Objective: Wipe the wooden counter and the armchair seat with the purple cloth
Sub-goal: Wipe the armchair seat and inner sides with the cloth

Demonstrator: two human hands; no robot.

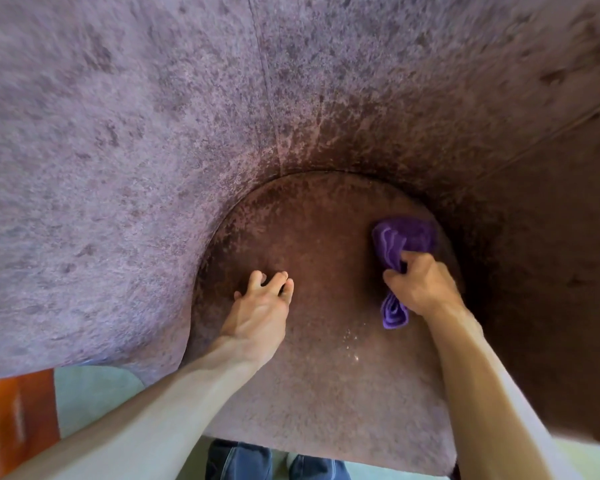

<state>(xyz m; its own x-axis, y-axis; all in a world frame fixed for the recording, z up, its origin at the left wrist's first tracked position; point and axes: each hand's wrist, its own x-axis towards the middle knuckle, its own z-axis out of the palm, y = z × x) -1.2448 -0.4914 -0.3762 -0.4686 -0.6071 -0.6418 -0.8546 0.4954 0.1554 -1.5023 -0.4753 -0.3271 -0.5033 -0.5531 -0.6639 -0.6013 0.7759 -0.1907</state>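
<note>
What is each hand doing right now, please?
Left hand: open, empty, fingertips on the armchair seat.
Right hand: closed on the purple cloth.

your seat cushion (pixel 326 393) lies open between your hands, toward its front edge. the curved backrest (pixel 153 133) walls off the far and left sides; the right armrest (pixel 534 254) stands just beside the purple cloth (pixel 406 237).
</note>
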